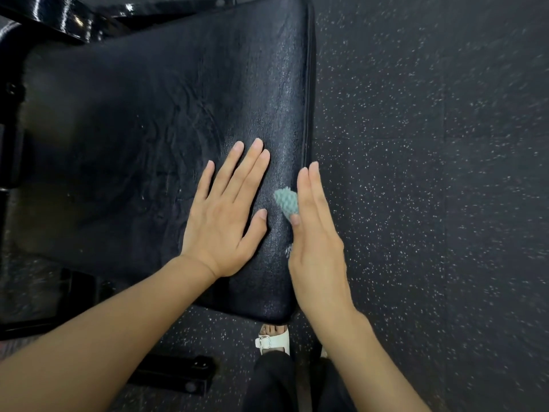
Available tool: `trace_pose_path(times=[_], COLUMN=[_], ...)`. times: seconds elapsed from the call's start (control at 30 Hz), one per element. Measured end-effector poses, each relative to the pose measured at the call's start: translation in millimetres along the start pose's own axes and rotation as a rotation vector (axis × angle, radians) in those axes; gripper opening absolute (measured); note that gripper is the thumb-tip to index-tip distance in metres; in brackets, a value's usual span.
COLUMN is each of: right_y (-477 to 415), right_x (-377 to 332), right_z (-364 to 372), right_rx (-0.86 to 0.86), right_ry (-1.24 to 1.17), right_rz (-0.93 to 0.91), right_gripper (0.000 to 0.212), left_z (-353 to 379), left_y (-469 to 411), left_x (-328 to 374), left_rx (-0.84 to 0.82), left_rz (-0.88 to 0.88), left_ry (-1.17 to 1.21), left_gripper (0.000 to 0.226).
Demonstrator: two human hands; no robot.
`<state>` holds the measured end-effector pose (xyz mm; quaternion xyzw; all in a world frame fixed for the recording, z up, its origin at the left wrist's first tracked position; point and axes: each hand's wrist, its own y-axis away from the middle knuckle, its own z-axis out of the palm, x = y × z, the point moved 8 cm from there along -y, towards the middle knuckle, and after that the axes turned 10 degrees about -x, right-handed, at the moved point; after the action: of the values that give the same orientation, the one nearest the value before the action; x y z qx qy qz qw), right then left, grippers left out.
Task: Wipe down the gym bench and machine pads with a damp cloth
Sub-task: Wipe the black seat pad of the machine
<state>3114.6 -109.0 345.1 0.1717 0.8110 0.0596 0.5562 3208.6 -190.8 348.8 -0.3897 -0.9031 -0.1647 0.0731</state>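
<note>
A dark rubber gym floor with white speckles (430,144) is seen on the right and below. A black padded vinyl bench surface (133,129), faintly streaked, fills the upper left and is carried on a glossy black metal frame (74,22). The left hand (219,215) is laid palm-down on the surface near its right side, fingers (234,168) straight, slightly spread, gripping nothing. The right hand (318,251) is set on edge along the surface's right rim, fingers (312,185) straight and together. A white buckled sandal (274,340) is seen below the surface's near corner. A small teal nubby cloth (285,202) is pinched by the right thumb against the palm, touching the surface, mostly hidden by the hand.
</note>
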Motion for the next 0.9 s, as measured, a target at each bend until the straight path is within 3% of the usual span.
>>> trace_pose_path(times=[0.4, 0.73, 0.9], right_y=[-100.2, -0.2, -19.9], right_x=[-10.4, 1.6, 1.8], right_z=[-36.6, 4.5, 6.0], right_rx=[0.086, 0.021, 0.041], right_ry=[0.047, 0.121, 0.223], right_rz=[-0.025, -0.108, -0.078], right_gripper=[0.05, 0.049, 0.054], left_z=[-1.5, 0.1, -0.7], left_y=[-0.4, 0.7, -0.3], left_x=[0.3, 0.1, -1.1], left_rx=[0.005, 0.015, 0.021], left_rz=[-0.008, 0.0, 0.003], left_ry=[0.003, 0.0, -0.009], left_gripper=[0.069, 0.069, 0.069])
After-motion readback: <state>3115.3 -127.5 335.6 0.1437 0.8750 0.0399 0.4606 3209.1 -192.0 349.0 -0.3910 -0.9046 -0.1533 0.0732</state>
